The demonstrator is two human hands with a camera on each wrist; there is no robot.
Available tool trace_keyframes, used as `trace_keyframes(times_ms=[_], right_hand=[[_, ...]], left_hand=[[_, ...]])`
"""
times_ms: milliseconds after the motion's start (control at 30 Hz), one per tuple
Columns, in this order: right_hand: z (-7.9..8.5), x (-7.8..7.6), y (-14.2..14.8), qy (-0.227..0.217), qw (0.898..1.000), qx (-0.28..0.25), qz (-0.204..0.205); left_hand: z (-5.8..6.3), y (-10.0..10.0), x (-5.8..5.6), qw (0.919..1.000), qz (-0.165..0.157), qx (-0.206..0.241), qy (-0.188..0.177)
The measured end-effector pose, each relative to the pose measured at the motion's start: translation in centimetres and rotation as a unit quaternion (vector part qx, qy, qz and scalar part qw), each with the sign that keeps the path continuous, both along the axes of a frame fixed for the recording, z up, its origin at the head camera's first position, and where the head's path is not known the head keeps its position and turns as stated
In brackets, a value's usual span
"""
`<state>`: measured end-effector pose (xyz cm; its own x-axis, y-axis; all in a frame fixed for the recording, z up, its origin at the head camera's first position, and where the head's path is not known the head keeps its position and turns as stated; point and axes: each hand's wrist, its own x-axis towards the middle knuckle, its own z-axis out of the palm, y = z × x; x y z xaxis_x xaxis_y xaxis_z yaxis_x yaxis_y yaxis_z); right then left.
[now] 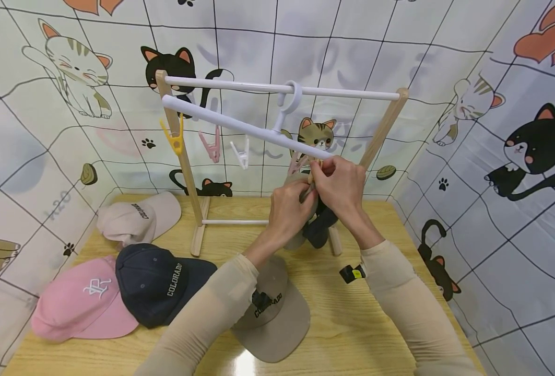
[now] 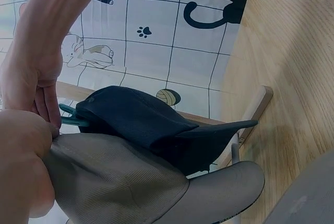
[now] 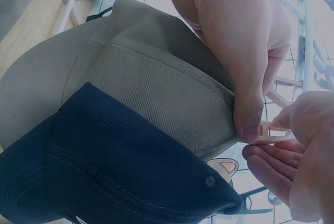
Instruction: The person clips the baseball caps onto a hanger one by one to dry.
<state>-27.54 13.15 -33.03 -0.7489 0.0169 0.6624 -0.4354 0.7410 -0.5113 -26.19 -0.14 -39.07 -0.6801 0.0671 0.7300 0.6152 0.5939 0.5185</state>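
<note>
My left hand [image 1: 290,205] grips the top of a taupe cap [image 2: 115,166], whose brim hangs downward. My right hand [image 1: 340,187] is close beside it and pinches a cream clothes peg [image 3: 269,134] between thumb and fingers, right at the cap's top edge. This peg is just under the right end of a white hanger [image 1: 239,125]. Beside the taupe cap, a dark navy cap [image 2: 135,114] hangs from a teal peg [image 2: 73,117]. A yellow peg [image 1: 176,140], a pink peg [image 1: 211,145] and a white peg [image 1: 241,152] hang further left.
The hanger hooks over a white rail [image 1: 239,85] on a wooden stand [image 1: 380,128]. Lying on the table [image 1: 352,318] are a beige cap [image 1: 129,222], a pink cap [image 1: 72,300], a navy cap [image 1: 150,282] and another taupe cap [image 1: 282,329], partly behind my left sleeve.
</note>
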Motion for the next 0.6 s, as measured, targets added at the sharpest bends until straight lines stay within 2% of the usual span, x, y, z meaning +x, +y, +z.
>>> trace_keyframes(times_ms=[600], right_hand=[[-0.05,-0.34,0.02,0.039,0.998,0.046,0.01]], left_hand=[[0.18,-0.08,-0.1,0.9999,0.009,-0.006,-0.003]])
